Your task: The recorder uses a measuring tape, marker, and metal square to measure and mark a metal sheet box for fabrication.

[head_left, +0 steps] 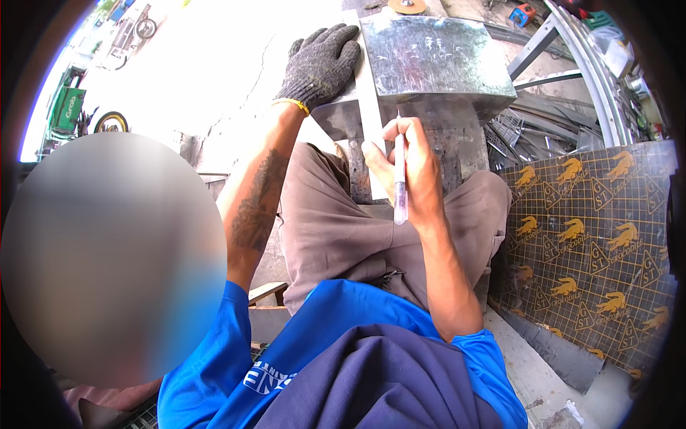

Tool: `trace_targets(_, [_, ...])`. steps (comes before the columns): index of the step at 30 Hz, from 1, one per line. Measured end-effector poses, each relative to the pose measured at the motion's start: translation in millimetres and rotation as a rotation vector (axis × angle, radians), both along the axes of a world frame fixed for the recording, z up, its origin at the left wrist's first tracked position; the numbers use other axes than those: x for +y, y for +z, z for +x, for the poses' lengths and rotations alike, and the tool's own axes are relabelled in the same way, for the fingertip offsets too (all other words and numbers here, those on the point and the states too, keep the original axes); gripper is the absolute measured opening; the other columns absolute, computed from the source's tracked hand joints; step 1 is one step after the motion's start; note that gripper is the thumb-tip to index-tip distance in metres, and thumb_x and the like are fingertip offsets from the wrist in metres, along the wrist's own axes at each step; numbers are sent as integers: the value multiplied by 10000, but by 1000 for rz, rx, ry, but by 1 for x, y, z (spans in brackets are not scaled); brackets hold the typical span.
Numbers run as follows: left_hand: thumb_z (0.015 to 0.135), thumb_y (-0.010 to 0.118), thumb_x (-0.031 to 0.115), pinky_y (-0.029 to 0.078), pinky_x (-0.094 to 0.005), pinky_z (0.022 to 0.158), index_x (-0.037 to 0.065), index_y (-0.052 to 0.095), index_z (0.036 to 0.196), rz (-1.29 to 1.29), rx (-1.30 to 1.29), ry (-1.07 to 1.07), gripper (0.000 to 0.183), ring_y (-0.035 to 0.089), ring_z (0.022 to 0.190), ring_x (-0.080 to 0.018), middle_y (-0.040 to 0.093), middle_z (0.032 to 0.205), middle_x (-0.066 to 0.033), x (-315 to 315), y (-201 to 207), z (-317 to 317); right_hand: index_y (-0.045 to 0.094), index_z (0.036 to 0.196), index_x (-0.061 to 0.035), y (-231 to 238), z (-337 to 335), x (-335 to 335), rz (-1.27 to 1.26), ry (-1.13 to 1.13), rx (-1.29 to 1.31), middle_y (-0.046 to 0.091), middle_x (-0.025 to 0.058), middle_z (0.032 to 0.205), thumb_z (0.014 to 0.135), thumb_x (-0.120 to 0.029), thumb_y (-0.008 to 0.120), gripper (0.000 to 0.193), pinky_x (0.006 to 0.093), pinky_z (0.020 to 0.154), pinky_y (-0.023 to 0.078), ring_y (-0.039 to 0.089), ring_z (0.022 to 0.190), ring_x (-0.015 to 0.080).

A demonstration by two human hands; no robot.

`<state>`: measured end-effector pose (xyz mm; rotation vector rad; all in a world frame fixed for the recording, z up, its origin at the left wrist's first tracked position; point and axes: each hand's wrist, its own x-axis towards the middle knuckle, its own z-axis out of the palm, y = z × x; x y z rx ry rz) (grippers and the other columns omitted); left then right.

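My left hand [321,66], in a dark grey knitted glove with a yellow cuff, lies flat with its fingers stretched out. It rests at the left edge of a long pale flat strip [369,107], which looks like a straightedge. That strip runs toward me along the left side of a shiny metal sheet [436,57] lying on a low worktop. My bare right hand [414,161] is closed round a clear-barrelled pen [400,179]. The pen's tip points away from me, close to the sheet's near edge. Whether the tip touches anything, I cannot tell.
A tan disc [407,6] sits beyond the sheet. Metal frame bars [586,64] and scrap metal pieces [543,129] lie to the right. A dark patterned board [586,243] stands near my right knee. A large blurred patch hides the left; a green box [68,107] shows farther off.
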<state>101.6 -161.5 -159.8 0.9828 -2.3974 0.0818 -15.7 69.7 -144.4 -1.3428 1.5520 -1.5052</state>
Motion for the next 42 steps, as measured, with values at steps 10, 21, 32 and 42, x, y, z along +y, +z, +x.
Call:
trace_targets(10, [1052,469,357,377,-498,1126,114,603,1384,-17,-13,1,433,550,1318,-338,611,1413,-125,-1,-2,-1,543,1040,-68,-11,-2,-3,4,-5,-56,477,-22,649,911,-97,768,261,274,527,393,452,570,59])
trace_targets(21, [1057,459,361,361,-501,1142,120,598,1396,-10,-17,15,438,536,1336,-341,596,1433,-132,2,0,-1,554,1051,-79,-16,-2,-3,-18,-29,-21,465,-42,641,904,-135,800,292,250,515,370,434,561,37])
trace_targets(32, [1061,437,394,343,-493,1158,119,597,1403,50,1,9,467,537,1336,-341,607,1420,-141,8,9,-3,563,1052,-81,-18,-4,-3,-17,-28,-14,486,-38,676,915,-131,788,268,244,528,383,446,581,34])
trace_targets(42, [1024,506,362,448,-473,1075,83,671,1291,98,40,-5,420,631,1205,-364,693,1266,-169,10,17,-6,572,1058,-76,-14,-5,-3,-24,-12,-39,506,-41,722,912,-110,777,254,241,559,400,456,608,33])
